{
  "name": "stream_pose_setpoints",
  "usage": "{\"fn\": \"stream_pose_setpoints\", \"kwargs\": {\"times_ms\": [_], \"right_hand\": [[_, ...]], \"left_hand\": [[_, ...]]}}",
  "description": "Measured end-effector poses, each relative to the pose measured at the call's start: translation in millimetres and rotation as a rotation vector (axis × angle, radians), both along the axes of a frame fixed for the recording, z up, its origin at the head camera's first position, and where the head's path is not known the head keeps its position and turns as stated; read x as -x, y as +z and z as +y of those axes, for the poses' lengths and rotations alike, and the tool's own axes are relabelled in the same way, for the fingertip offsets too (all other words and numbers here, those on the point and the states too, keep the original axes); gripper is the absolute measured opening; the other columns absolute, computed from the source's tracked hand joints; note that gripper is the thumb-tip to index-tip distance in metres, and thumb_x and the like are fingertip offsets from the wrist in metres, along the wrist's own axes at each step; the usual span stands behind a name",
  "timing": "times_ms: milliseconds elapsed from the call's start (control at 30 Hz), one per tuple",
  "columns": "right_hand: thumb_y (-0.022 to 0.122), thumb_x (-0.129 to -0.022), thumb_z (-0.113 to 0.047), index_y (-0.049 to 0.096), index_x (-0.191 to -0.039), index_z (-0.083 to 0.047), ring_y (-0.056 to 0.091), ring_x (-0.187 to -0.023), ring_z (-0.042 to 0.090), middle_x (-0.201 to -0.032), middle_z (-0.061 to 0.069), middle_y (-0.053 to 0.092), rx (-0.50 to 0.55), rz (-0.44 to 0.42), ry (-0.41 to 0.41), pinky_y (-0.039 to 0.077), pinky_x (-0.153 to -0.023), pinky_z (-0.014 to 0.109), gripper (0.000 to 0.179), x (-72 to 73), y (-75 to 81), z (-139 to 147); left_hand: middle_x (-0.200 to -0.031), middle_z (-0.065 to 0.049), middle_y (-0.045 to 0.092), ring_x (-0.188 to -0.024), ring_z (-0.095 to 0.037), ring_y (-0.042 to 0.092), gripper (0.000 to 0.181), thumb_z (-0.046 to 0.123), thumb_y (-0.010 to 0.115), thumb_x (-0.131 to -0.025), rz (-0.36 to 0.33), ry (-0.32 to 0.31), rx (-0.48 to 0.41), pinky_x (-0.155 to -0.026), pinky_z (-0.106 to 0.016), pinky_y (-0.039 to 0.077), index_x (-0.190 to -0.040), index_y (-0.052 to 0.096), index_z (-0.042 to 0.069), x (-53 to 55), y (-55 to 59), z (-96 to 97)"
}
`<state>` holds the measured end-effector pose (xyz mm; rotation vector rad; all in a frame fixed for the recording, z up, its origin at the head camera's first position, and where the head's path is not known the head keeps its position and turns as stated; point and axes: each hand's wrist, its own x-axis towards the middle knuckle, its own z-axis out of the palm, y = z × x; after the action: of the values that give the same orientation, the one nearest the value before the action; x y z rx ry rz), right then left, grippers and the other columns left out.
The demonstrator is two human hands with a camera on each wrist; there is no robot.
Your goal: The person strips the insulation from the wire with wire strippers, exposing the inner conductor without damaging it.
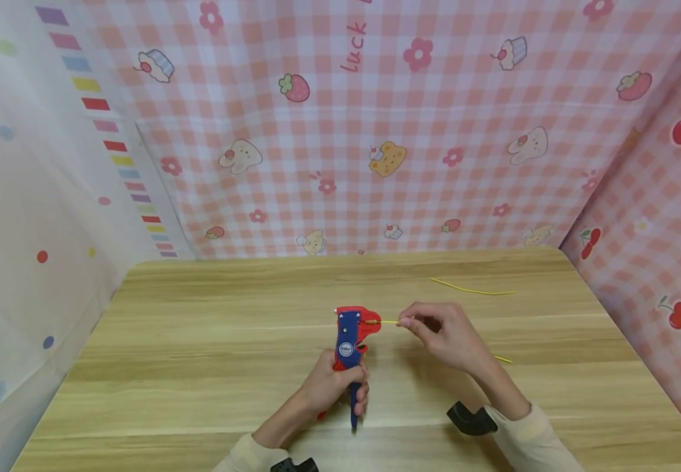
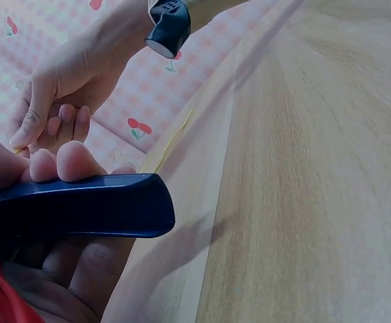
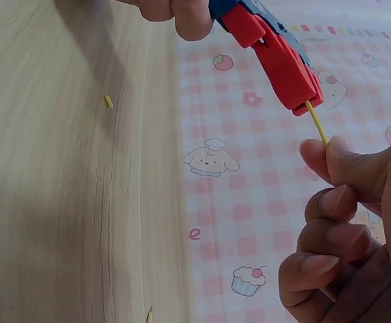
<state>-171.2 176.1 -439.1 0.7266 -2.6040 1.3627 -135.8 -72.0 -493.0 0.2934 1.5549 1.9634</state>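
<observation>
Left hand [image 1: 337, 384]: fingers [image 2: 79, 161] wrapped in a grip
Right hand [image 1: 445, 334]: thumb [image 3: 362, 172] and forefinger [image 3: 312, 156] pinching, other fingers curled
Forearms [image 1: 501, 388]: both angled inward

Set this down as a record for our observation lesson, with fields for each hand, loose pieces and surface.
Left hand: grips the red-and-blue wire stripper by its handles
Right hand: pinches a yellow wire, one end in the stripper's jaws
Loose pieces: second yellow wire; yellow length showing beside the right forearm; small yellow scrap
Surface: wood-grain table
</observation>
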Motion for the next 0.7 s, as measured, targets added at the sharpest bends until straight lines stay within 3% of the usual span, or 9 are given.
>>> {"fn": "stream_pose_setpoints", "kwargs": {"times_ms": [467, 700], "right_hand": [[0.071, -0.096, -0.016, 0.077, -0.089, -0.024, 0.046, -0.059, 0.003, -0.079, -0.009, 0.069, 0.001, 0.037, 0.022, 0.041, -0.05, 0.02, 0.012, 1.6, -1.1, 1.9], [0.071, -0.097, -0.016, 0.077, -0.089, -0.024, 0.045, -0.059, 0.002, -0.076, -0.011, 0.065, -0.008, 0.07, 0.022, 0.039, -0.05, 0.019, 0.012, 1.0, -2.0, -0.6]], "left_hand": [[-0.06, 0.001, 0.057, -0.049, -0.014, 0.06, 0.006, 0.004, 0.052, -0.097, -0.008, 0.01, 0.004, -0.056, -0.03, 0.06, -0.092, 0.051, 0.002, -2.6, -0.2, 0.6], [-0.051, 0.004, 0.045, -0.038, -0.011, 0.046, 0.015, -0.001, 0.046, -0.091, 0.043, 0.134, 0.011, -0.04, -0.025, 0.045, -0.077, 0.045, 0.004, -2.5, -0.6, 2.2]]}}
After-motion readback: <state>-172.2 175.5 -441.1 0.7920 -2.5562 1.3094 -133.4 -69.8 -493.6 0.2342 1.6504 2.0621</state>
